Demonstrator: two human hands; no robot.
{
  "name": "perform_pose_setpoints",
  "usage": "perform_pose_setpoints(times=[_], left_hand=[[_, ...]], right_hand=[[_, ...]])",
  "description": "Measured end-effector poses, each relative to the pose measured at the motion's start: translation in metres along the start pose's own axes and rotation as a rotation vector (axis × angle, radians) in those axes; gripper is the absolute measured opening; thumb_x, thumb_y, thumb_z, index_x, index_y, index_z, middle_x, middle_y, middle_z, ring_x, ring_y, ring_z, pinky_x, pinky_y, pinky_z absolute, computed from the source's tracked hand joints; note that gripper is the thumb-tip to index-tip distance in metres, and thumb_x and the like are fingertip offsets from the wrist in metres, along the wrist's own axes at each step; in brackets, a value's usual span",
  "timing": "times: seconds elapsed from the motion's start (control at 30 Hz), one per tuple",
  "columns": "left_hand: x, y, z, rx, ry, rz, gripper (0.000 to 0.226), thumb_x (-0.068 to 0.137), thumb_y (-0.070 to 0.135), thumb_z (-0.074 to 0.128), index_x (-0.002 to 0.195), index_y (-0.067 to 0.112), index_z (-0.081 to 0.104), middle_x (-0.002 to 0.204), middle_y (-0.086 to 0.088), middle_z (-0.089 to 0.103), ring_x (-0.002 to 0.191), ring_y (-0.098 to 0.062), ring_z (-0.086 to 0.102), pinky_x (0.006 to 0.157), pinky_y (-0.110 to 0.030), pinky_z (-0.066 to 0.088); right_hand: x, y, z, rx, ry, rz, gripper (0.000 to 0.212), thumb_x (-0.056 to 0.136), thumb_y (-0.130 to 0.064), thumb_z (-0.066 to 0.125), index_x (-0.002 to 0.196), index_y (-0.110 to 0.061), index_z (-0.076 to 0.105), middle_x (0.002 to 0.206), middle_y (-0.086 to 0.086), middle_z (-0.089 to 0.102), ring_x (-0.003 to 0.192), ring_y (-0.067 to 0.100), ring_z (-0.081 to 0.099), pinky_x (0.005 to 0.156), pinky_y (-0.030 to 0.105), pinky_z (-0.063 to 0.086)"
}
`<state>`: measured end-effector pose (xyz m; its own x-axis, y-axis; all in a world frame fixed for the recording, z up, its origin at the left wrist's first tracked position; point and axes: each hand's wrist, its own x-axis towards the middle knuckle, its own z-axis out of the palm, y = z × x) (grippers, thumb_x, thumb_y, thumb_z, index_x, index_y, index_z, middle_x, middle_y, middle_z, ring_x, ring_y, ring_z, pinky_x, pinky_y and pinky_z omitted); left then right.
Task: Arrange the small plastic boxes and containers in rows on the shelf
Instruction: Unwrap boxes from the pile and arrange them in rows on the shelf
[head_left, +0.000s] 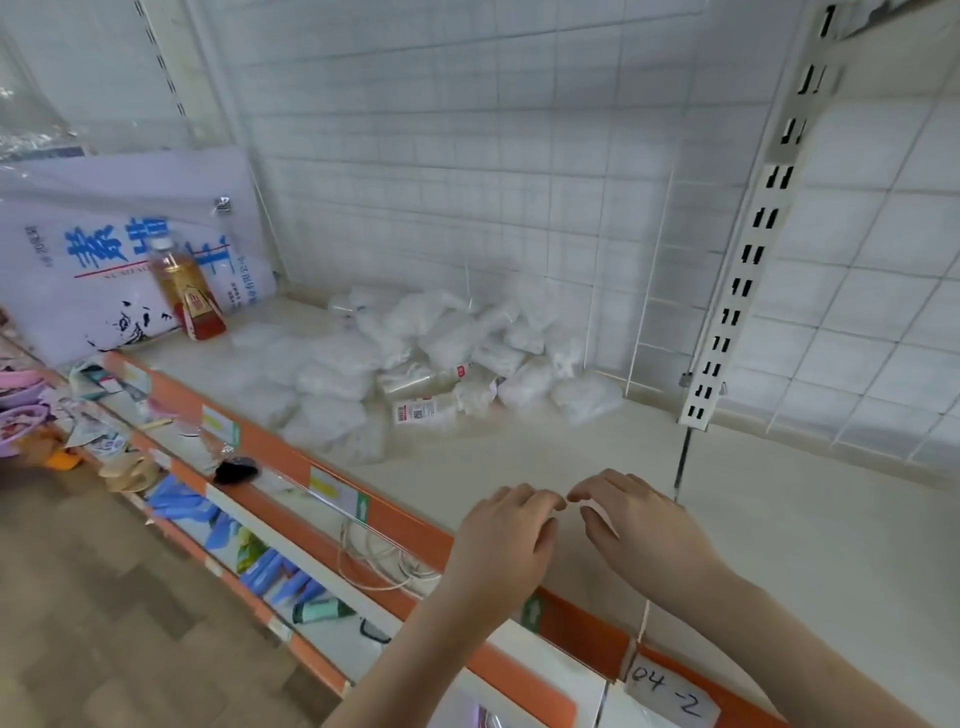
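Both hands hover low over the front edge of the cream shelf board (519, 457), the left hand (506, 535) and the right hand (636, 525) side by side, fingertips nearly meeting. Fingers loosely curled on both; I can't make out anything between them, maybe a sliver of something clear at the right fingertips, too blurred to call. So: nothing gripped that I can see.

The goods sit well apart from the hands, a loose heap of small clear plastic boxes and white-wrapped packets (441, 353) toward the back edge, against the white wire-grid back panel (467, 156). No rows yet, I'd say; this looks like the very start. Next move, by my reckoning: reach back and left into the heap, bring pieces forward.

Further left, an amber plastic bottle with a red label (184, 291) stands before a large white bag with blue lettering (104, 260). Orange price rail (415, 530) along the front.
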<state>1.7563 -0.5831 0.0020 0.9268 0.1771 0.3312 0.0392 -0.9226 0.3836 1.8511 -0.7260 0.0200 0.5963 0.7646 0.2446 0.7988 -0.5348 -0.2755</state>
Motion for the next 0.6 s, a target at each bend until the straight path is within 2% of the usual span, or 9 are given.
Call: perform_pose_setpoints(times=[0.13, 0.3, 0.43, 0.6], left_hand=[[0.000, -0.016, -0.006, -0.037, 0.012, -0.043, 0.030, 0.095, 0.024, 0.038, 0.117, 0.020, 0.059, 0.113, 0.005, 0.062, 0.103, -0.016, 0.054, 0.084, -0.028, 0.039], [0.007, -0.031, -0.009, -0.009, 0.027, -0.031, 0.058, 0.084, 0.037, 0.016, 0.112, 0.017, 0.062, 0.105, 0.000, 0.064, 0.095, -0.019, 0.055, 0.076, -0.028, 0.037], [0.030, -0.043, -0.012, 0.016, 0.061, -0.038, 0.041, 0.087, 0.023, 0.030, 0.112, 0.014, 0.062, 0.106, -0.004, 0.063, 0.098, -0.025, 0.054, 0.075, -0.034, 0.042], [0.067, -0.055, -0.024, 0.072, 0.150, -0.030, 0.039, 0.079, 0.007, 0.041, 0.112, 0.008, 0.060, 0.108, -0.012, 0.059, 0.101, -0.034, 0.052, 0.077, -0.041, 0.047]], right_hand=[[0.027, -0.008, 0.009, -0.009, -0.015, 0.010, 0.029, 0.097, -0.026, 0.041, 0.125, -0.029, 0.050, 0.126, -0.013, 0.047, 0.117, 0.007, 0.045, 0.084, 0.023, 0.043], [0.064, -0.007, 0.020, -0.006, -0.002, 0.082, 0.033, 0.094, -0.020, 0.045, 0.127, -0.021, 0.049, 0.129, -0.004, 0.044, 0.120, 0.016, 0.042, 0.084, 0.028, 0.044], [0.091, 0.000, 0.023, -0.054, 0.003, 0.168, 0.040, 0.093, -0.017, 0.047, 0.133, -0.013, 0.043, 0.138, 0.004, 0.035, 0.128, 0.023, 0.032, 0.095, 0.035, 0.044], [0.117, 0.007, 0.021, -0.136, -0.045, 0.298, 0.056, 0.091, -0.014, 0.049, 0.142, -0.010, 0.026, 0.151, 0.014, 0.013, 0.141, 0.031, 0.008, 0.111, 0.039, 0.023]])
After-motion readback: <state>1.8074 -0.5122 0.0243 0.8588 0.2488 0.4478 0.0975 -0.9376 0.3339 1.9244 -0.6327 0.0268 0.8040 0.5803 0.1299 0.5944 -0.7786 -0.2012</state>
